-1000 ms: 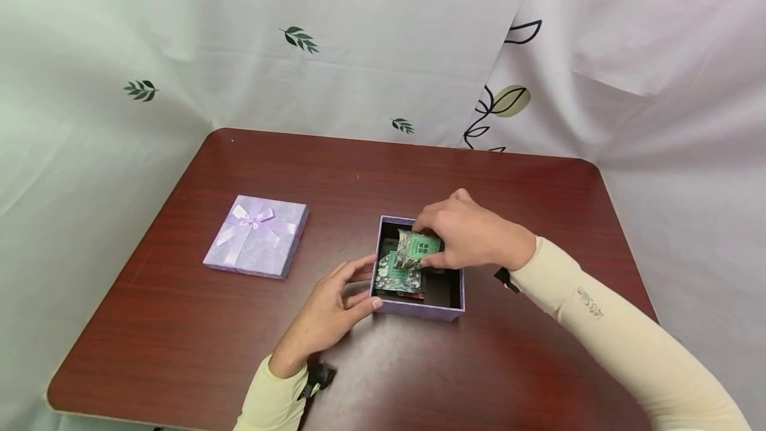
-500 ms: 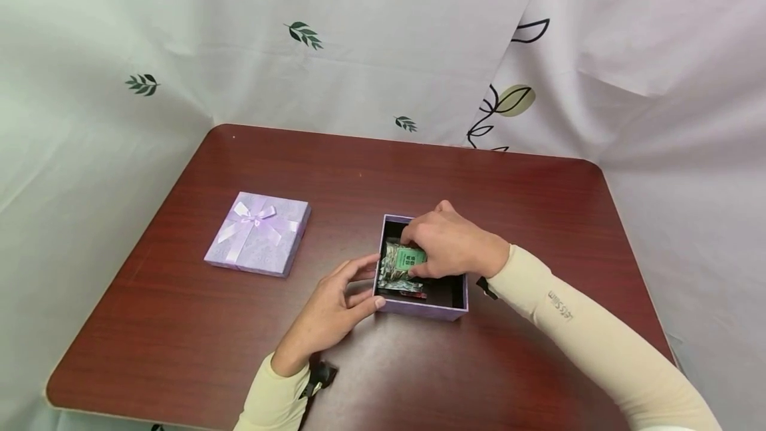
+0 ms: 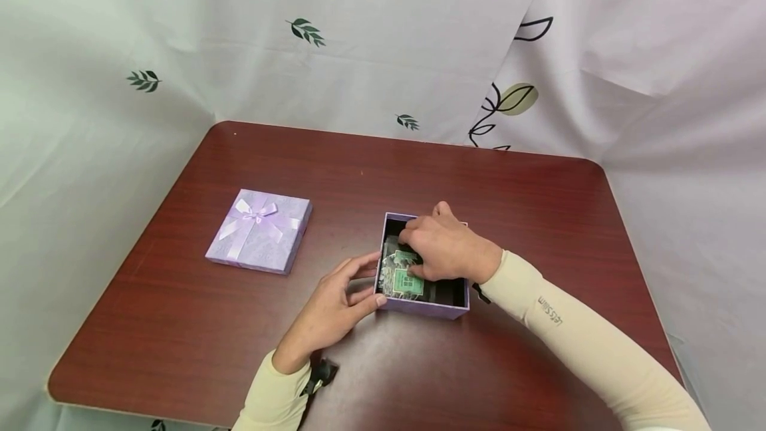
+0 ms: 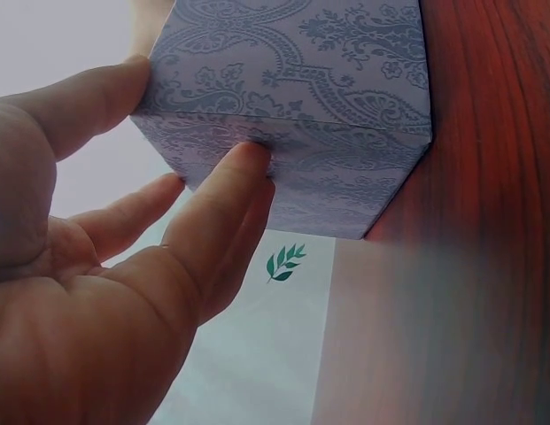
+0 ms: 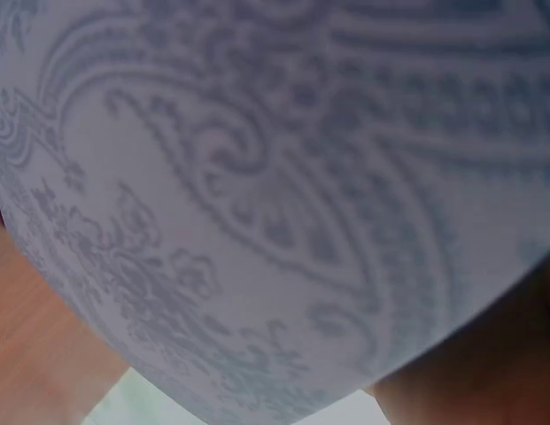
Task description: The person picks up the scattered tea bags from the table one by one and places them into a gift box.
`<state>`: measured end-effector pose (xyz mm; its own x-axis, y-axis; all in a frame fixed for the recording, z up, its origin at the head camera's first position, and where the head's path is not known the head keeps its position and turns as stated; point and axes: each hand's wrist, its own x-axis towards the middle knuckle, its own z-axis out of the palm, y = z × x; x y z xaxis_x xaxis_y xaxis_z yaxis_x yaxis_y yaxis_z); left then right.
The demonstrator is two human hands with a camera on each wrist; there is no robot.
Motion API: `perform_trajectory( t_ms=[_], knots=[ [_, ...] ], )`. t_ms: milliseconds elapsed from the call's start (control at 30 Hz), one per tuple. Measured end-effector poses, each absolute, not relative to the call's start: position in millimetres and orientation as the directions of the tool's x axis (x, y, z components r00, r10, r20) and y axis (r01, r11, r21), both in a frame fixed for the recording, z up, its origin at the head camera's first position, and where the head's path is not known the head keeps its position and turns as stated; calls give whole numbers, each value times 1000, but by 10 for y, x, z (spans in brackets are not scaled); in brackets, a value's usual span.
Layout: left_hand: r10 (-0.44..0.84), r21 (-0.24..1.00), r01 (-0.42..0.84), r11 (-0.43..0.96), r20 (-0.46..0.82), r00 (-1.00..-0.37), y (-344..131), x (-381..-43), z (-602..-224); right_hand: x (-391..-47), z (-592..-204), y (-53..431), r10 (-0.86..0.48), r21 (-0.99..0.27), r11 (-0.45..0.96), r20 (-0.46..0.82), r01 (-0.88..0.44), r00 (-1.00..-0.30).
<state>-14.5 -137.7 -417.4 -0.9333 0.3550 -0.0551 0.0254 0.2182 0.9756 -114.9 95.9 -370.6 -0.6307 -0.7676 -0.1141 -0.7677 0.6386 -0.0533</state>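
A purple patterned box (image 3: 419, 308), its top uncovered, stands on the table. My left hand (image 3: 335, 304) steadies its near left corner, thumb at the front rim and fingers along the left side. In the left wrist view, fairly straight fingers (image 4: 226, 190) touch the patterned wall. My right hand (image 3: 445, 245) reaches into the box from the right, bent fingers and thumb over the packets; I cannot tell whether it pinches one. A green-labelled packet (image 3: 408, 283) lies at the front left inside, partly overlapping another green-labelled packet (image 3: 405, 257) behind it.
A lilac lid with a ribbon bow (image 3: 260, 231) lies to the left of the box on the dark red wooden table (image 3: 335, 165). White cloth with leaf prints (image 3: 359, 38) hangs behind and at the sides. The box wall fills most of the right wrist view.
My right hand has moved left and lower into the box. The green-labelled packet it held up now lies at the front left, and another label shows behind. My left hand stays at the corner.
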Motion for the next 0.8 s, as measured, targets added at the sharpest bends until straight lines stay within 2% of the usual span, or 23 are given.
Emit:
perform_trajectory(
  t_ms=[433, 700, 800],
  knots=[
    [361, 973, 43, 225, -42, -931, -1403, -179, -4188, -1128, -3609, 1003, -775, -76, 631, -27, -772, -631],
    [353, 967, 46, 250, -47, -934, -1436, -166, -4162, -1042, -3444, 1172, -768, -104, 618, 132, -780, -626],
    [332, 952, 104, 288, 3, -943, -1465, -163, -4136, -964, -3385, 1274, -736, -145, 626, 214, -766, -642]
  ],
)
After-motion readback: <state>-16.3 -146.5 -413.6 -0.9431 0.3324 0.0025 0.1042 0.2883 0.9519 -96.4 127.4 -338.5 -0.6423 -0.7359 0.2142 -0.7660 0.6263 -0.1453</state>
